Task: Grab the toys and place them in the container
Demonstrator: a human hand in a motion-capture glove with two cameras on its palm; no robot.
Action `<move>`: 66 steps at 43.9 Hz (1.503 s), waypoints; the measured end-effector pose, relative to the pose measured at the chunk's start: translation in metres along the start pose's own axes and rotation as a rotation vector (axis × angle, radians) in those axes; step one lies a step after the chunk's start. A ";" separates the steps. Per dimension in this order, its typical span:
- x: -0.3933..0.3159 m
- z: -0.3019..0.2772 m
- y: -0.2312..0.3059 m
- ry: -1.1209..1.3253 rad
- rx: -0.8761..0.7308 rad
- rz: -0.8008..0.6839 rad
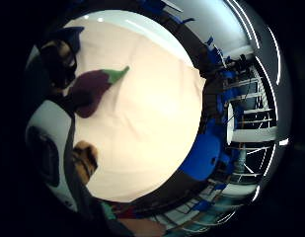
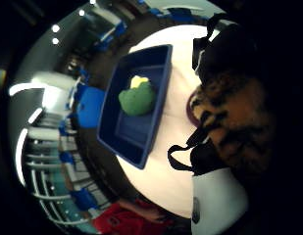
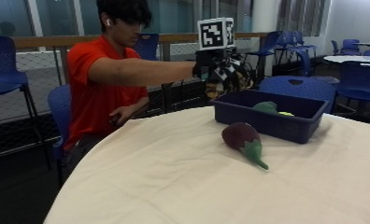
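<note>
My gloved right hand [image 3: 207,63] is raised above the table, just behind the near-left corner of the dark blue container [image 3: 297,128]. Its fingers are curled round an orange-and-black striped plush toy [image 3: 230,75], which fills the palm side [image 2: 234,127] and also shows beside the fingers [image 1: 85,158]. Inside the container [image 2: 160,98] lie a green toy [image 2: 137,99] and a small yellow one [image 2: 138,81]. A purple eggplant toy [image 3: 242,137] with a green stem lies on the cloth in front of the container [image 1: 93,89].
The round table [image 3: 173,182] is covered with a cream cloth. The person's bare left hand [image 3: 119,116] rests at the table's far edge. Blue chairs [image 3: 297,86] stand behind the container, with more tables beyond.
</note>
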State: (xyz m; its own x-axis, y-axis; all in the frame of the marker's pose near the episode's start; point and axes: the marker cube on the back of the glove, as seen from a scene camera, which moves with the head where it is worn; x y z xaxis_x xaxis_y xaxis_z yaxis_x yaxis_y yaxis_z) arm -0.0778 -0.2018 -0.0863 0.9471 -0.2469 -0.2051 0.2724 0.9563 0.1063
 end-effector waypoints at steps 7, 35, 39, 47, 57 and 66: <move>-0.050 -0.017 -0.023 -0.014 0.036 -0.057; -0.188 0.002 -0.075 -0.112 0.015 -0.228; -0.194 0.003 -0.080 -0.133 0.011 -0.186; -0.187 0.012 -0.080 -0.173 -0.032 -0.240; -0.143 0.014 -0.082 -0.230 -0.050 -0.180; -0.079 0.044 -0.079 -0.129 -0.074 -0.030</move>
State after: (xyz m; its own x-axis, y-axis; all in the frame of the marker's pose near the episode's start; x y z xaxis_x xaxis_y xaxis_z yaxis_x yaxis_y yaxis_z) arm -0.1665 -0.2653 -0.0359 0.9539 -0.2894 -0.0797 0.2924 0.9559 0.0286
